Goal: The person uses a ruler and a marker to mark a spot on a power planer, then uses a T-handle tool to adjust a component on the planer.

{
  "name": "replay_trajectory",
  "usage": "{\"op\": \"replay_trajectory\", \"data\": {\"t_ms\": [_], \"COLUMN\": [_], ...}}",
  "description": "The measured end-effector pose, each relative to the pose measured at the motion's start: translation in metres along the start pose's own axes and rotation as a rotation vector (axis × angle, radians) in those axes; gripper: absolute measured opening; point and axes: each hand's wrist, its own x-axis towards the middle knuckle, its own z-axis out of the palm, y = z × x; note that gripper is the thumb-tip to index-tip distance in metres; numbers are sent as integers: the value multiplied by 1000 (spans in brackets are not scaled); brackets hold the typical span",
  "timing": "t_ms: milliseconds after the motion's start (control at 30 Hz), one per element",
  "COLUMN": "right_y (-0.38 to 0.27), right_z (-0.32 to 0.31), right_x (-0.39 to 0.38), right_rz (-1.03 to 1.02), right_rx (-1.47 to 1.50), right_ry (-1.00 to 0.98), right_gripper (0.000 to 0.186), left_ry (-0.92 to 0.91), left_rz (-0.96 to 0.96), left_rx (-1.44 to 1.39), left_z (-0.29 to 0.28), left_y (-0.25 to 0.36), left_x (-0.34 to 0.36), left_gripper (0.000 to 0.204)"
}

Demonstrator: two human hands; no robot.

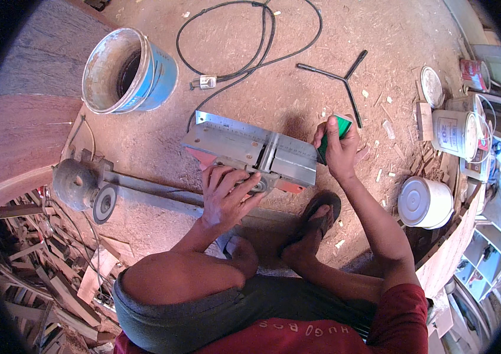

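A metal planer [232, 141] with a long flat top plate, a ruled raised edge and red body parts is in the middle of the view, tilted slightly down to the right. My left hand [227, 194] has its fingers curled on the planer's near side, by a round metal fitting. At the planer's right end, my right hand [338, 150] is closed around a green object [340, 124], held upright; its full shape is hidden by my fingers. A black three-armed tool [351, 88] lies on the floor beyond my right hand.
A blue bucket [159, 76] stands back left, near a looped black cable [270, 32]. A bench grinder [82, 186] and metal beam [150, 192] lie left and behind the planer. Scrap wood [49, 265] fills the lower left. Lidded white buckets [424, 203] and shelving [495, 242] line the right.
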Motion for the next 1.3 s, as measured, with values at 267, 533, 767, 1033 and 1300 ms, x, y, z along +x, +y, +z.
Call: {"op": "replay_trajectory", "data": {"t_ms": [267,533,767,1033,1300], "right_y": [-1,0,0,-2,-3], "right_z": [0,0,-1,-1,1], "right_x": [-1,-1,-2,-1,-1], "right_rz": [9,9,9,23,17], "right_rx": [-2,4,0,-6,12], "right_ry": [12,0,4,-7,-3], "right_gripper": [22,21,22,22,23], "left_ry": [3,-13,-7,-16,18], "left_rz": [4,1,8,25,25], "left_rx": [-3,-7,-12,10,8], "left_z": [0,-1,0,-2,0], "left_y": [0,0,0,0,0], "left_x": [1,1,1,3,2], "left_gripper": [55,51,52,55,55]}}
